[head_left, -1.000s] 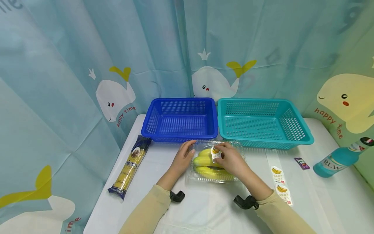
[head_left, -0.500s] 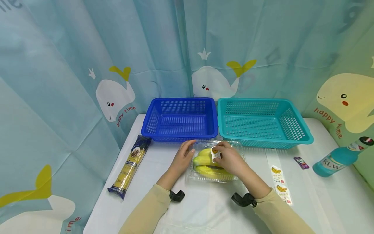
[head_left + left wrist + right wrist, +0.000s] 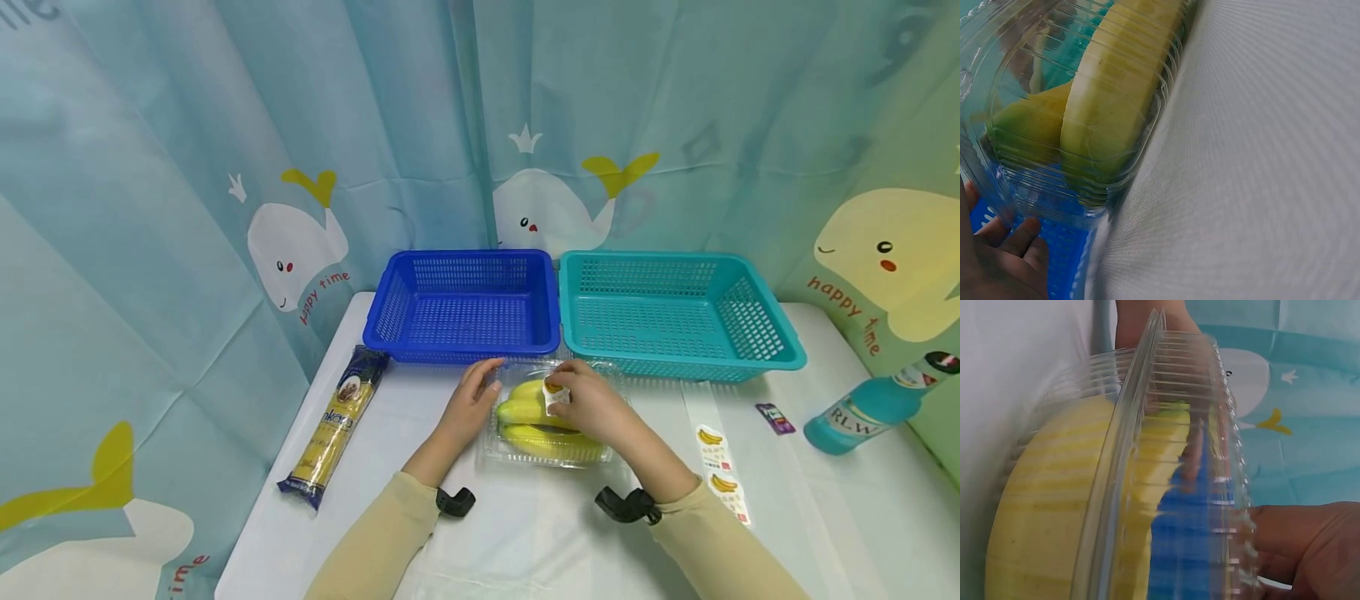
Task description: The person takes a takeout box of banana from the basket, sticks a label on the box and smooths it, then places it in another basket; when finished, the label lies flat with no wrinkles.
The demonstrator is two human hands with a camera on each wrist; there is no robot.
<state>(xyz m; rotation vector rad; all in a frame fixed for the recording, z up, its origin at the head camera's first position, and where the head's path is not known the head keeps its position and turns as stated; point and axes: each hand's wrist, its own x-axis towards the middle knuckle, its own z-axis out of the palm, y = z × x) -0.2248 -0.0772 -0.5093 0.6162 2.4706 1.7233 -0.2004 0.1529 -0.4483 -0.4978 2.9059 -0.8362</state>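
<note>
A clear plastic clamshell box (image 3: 517,457) with several yellow-green bananas (image 3: 551,442) inside lies in front of the baskets. My left hand (image 3: 468,407) rests along its left side, fingers extended and touching the wall near the far corner. Over the lid, my right hand (image 3: 592,404) has thumb and index finger on a small white sticker (image 3: 556,400) with a banana print, pinching it at the lid surface. Seen in the right wrist view, the thumb (image 3: 1279,537) lies against the lid of the box. Part of the sticker is hidden under the fingers.
Behind the box stand a blue basket (image 3: 461,350) and a teal basket (image 3: 678,367), side by side. To the right lie a strip of banana stickers (image 3: 717,461) and a small purple packet (image 3: 775,419), with a teal bottle (image 3: 851,417) beyond. A pasta packet (image 3: 333,425) lies at left.
My right hand shifts only slightly while its fingers stay on the sticker. The left hand, the box and everything else keep their places.
</note>
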